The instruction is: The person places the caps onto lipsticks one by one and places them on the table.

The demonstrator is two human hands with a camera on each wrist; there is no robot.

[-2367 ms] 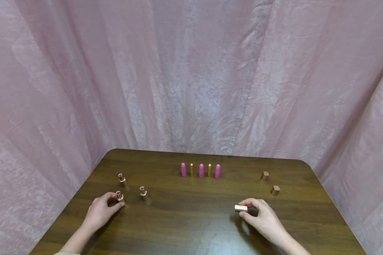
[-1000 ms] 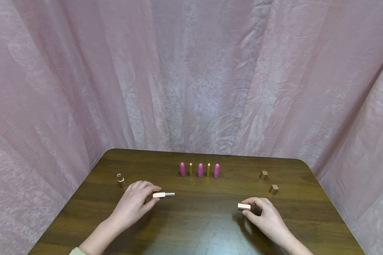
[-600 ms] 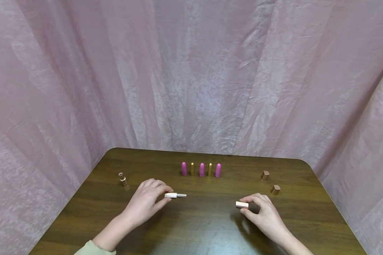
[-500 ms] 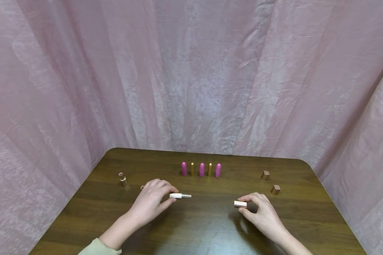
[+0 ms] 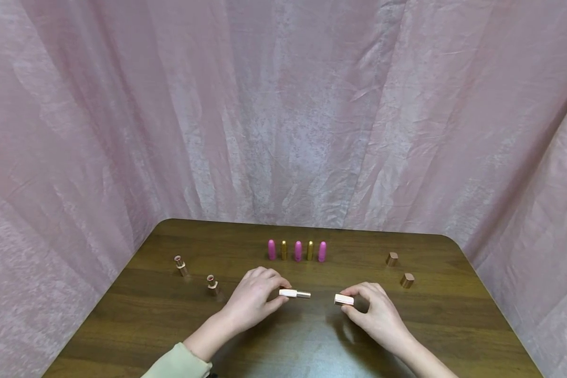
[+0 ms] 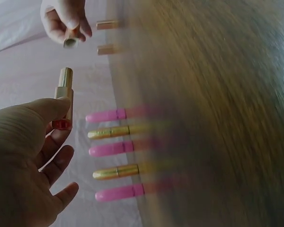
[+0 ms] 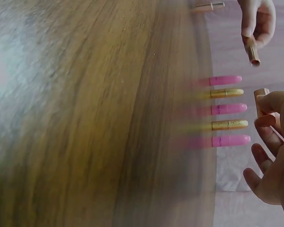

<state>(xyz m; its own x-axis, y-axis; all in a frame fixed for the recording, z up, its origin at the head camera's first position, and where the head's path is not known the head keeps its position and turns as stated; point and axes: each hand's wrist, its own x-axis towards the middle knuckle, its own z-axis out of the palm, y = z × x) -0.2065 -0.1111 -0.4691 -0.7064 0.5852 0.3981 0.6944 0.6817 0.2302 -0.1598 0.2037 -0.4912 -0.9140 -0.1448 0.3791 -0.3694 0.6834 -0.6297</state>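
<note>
Between thumb and fingers, my left hand [image 5: 255,298] pinches an uncapped lipstick tube [image 5: 295,294], gold and lying sideways, its narrower metal neck pointing right. A red end shows on the base of that lipstick tube [image 6: 63,106] in the left wrist view. Facing it, my right hand [image 5: 374,310] pinches a rose-gold lipstick cap [image 5: 344,300] held level. The hollow mouth of the lipstick cap [image 6: 71,42] faces the tube's neck in the left wrist view. A short gap separates the two pieces, both held above the wooden table [image 5: 312,341].
Two more uncapped lipstick tubes stand at left, a farther tube [image 5: 181,266] and a nearer tube [image 5: 212,285]. Two caps stand at right, a back cap [image 5: 392,259] and a front cap [image 5: 407,280]. Behind my hands is a row of pink bullet-shaped tubes [image 5: 298,251] and gold ones [image 5: 310,251].
My left hand picked up the lipstick tube from the left, turned it sideways and carried it right to mid-table. The right hand, holding its cap, has shifted slightly left, narrowing the gap.
</note>
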